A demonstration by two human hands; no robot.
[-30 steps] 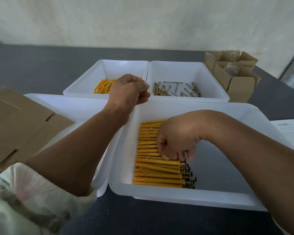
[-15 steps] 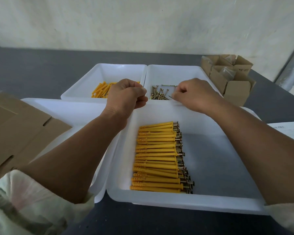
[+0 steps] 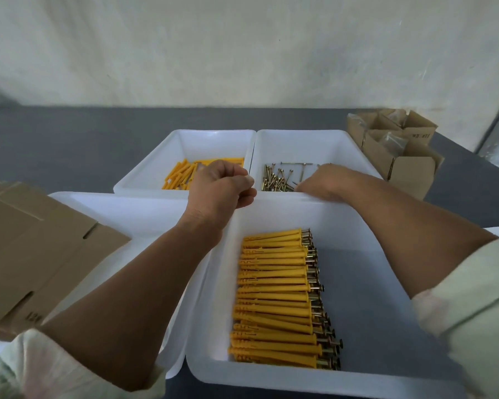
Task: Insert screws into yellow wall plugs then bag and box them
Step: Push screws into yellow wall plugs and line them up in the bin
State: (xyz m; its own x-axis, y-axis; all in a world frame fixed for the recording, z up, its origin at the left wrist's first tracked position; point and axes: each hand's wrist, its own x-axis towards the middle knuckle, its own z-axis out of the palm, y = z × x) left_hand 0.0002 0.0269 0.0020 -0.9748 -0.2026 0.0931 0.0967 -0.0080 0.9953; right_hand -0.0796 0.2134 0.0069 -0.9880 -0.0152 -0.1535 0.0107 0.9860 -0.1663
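Right hand (image 3: 320, 180) at screws (image 3: 274, 180), filled plugs (image 3: 274, 298) crosswise, heads right

near tray (image 3: 386, 312) rt half bare, plug row (image 3: 274, 298) fills left side

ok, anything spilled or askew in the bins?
Nothing stands out. Assembled plugs lie rowed in the near bin, nearest few slightly fanned. Loose plugs sit in the far left bin, screws in the far right bin; none on the table.

Loose pale greenish sleeves (image 3: 78, 367) bunch near the elbows; forearms (image 3: 133, 283) and hands (image 3: 219, 188) bare.
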